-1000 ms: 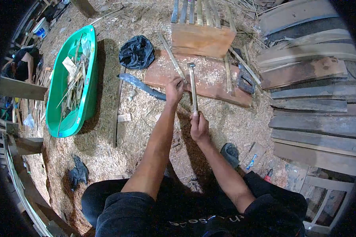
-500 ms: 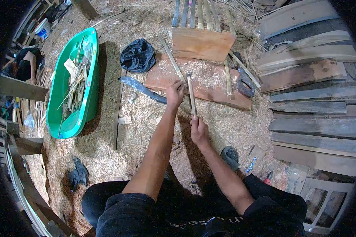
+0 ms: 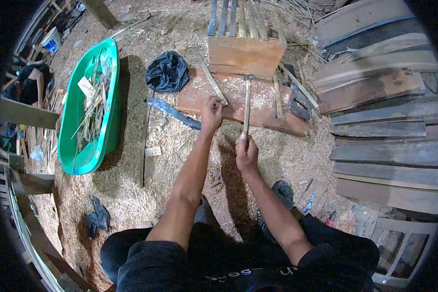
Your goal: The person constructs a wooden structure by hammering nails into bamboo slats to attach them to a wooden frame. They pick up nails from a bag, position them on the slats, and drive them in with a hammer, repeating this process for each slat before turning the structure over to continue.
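My left hand (image 3: 211,114) is closed at the lower end of a thin wooden strip (image 3: 207,73), over the front edge of a reddish-brown board (image 3: 194,100). My right hand (image 3: 247,152) grips the wooden handle of a hammer (image 3: 247,104), whose small metal head lies farther forward over the board. Beyond it stands a wooden block (image 3: 246,56) with several slats sticking out of its far side. A handsaw with a dark handle (image 3: 300,103) and another strip (image 3: 279,97) are at the board's right part.
A green tub (image 3: 113,104) with wood scraps stands left. Near the board lie a black plastic bag (image 3: 167,72) and a dark curved blade-like object (image 3: 173,113). Stacked planks (image 3: 384,153) line the right side. Another person (image 3: 33,82) is at the far left.
My right hand and the hammer have moved slightly; the hammer head has shifted right and away from my left hand. My left hand has moved a little left and down.
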